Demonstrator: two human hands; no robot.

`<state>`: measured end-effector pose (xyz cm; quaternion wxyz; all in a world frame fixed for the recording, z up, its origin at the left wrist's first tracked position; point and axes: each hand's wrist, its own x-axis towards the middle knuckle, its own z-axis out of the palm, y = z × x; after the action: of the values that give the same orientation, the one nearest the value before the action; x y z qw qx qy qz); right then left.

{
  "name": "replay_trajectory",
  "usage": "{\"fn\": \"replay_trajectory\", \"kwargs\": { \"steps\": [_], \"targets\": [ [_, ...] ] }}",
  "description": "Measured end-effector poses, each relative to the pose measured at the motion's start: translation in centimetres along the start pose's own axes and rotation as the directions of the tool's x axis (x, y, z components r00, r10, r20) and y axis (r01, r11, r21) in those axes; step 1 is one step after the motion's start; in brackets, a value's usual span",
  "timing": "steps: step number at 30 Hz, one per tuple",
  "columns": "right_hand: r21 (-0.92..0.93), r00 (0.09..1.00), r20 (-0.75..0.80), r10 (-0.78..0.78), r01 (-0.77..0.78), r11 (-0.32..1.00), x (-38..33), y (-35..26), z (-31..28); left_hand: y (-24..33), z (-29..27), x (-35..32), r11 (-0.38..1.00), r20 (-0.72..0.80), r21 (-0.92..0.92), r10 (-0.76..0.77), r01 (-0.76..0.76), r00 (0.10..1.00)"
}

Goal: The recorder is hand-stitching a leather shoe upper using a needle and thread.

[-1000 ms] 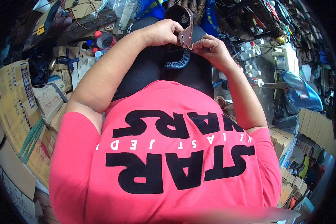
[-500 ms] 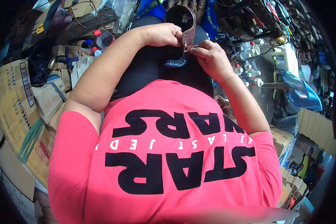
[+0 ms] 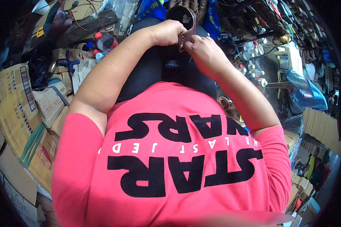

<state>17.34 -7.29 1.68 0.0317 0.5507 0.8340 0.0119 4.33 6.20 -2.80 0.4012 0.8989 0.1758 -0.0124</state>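
Observation:
My left hand [image 3: 169,33] grips a dark brown leather shoe [image 3: 182,18] from its left side, holding it above my lap in black trousers [image 3: 155,72]. My right hand [image 3: 199,47] pinches the shoe's brown strap [image 3: 186,36] just below the opening, fingertips closed on its edge. The shoe's round opening faces up toward me. A pink shirt with black lettering [image 3: 178,159] fills the lower half of the view and hides my lap nearer to me.
Cardboard boxes [image 3: 17,109] are stacked at the left. Bottles with red caps [image 3: 102,39] lie at the upper left. Small white bottles [image 3: 252,62] and a blue plastic bag [image 3: 305,92] sit at the right, with tools and cables behind.
Both hands have lifted the shoe farther away from my body. The dark ribbed piece seen below the hands earlier is no longer in sight.

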Motion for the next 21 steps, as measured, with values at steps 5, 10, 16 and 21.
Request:
{"fn": "replay_trajectory", "kwargs": {
  "steps": [5, 10, 16, 21],
  "targets": [
    [0.411, 0.976, -0.119, 0.181, -0.118, 0.904, -1.4, 1.6, 2.0, 0.8, 1.7, -2.8, 0.977, -0.571, 0.211, 0.122, 0.001, 0.812],
    [0.914, 0.849, 0.353, 0.393, -0.402, 0.048, -5.6, 3.4, 1.8, 4.3, 2.4, -10.7, 0.99, -0.295, -0.071, -0.14, 0.125, 0.945],
    [0.816, 0.898, -0.022, 0.44, 0.27, -0.511, -12.4, 9.8, 1.6, 0.3, -3.3, -15.6, 0.874, -0.184, -0.066, -0.484, 0.481, 0.855],
    [0.783, 0.779, 0.24, 0.58, -0.508, 0.358, -9.0, 6.6, 4.0, 1.5, -2.2, -10.4, 0.65, -0.628, -0.717, -0.446, -0.252, 0.637]
  ]
}}
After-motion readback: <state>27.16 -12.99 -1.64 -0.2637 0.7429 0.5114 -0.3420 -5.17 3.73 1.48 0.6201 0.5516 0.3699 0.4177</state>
